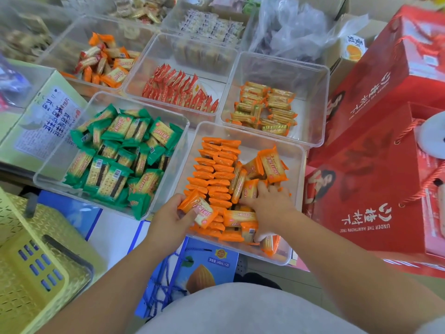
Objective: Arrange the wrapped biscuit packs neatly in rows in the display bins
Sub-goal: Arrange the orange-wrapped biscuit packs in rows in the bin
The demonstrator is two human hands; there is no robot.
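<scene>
The pack (pixel 204 213) pinched in the fingers of my left hand (pixel 168 221) is bright orange with a pale yellow panel, matching the orange packs (pixel 216 179) in the clear near bin (pixel 296 165). Left of it the green packs (pixel 120 150) show cream biscuits with a dark stripe; the far bins (pixel 322 102) hold red packs (pixel 178 90) and gold packs (pixel 267 107) with orange ends. The boxes (pixel 373 169) on the right are red with white lettering, the near-left basket (pixel 29 266) yellow.

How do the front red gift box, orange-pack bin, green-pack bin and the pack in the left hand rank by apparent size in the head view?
1. front red gift box
2. orange-pack bin and green-pack bin, alike; unranked
3. pack held in the left hand
</scene>
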